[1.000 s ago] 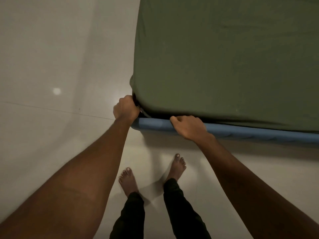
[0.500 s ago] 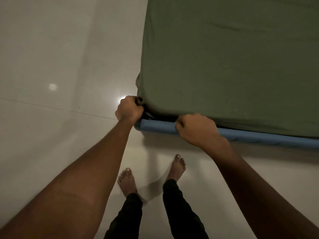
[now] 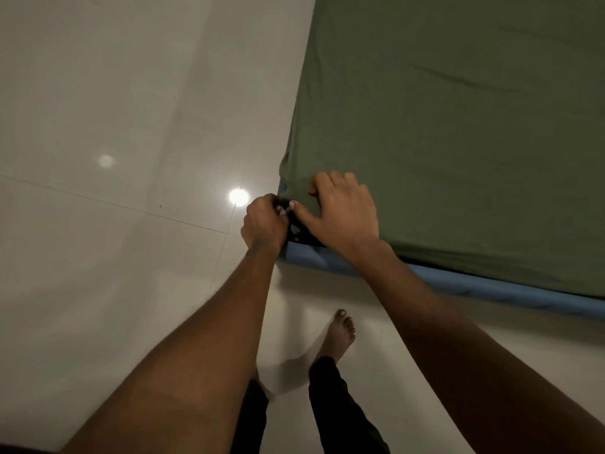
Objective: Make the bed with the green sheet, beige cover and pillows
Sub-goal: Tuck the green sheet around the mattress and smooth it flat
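right hand (image 3: 340, 211) shifted, onto green sheet (image 3: 458, 142) corner

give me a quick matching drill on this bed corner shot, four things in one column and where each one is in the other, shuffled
1. left hand
2. right hand
3. mattress edge
4. bare foot

a. blue strip just below the green sheet
b. standing on the pale floor
c. lying on top of the sheet near the corner
d. fingers curled at the very corner of the bed

Pairs: 1-d, 2-c, 3-a, 4-b
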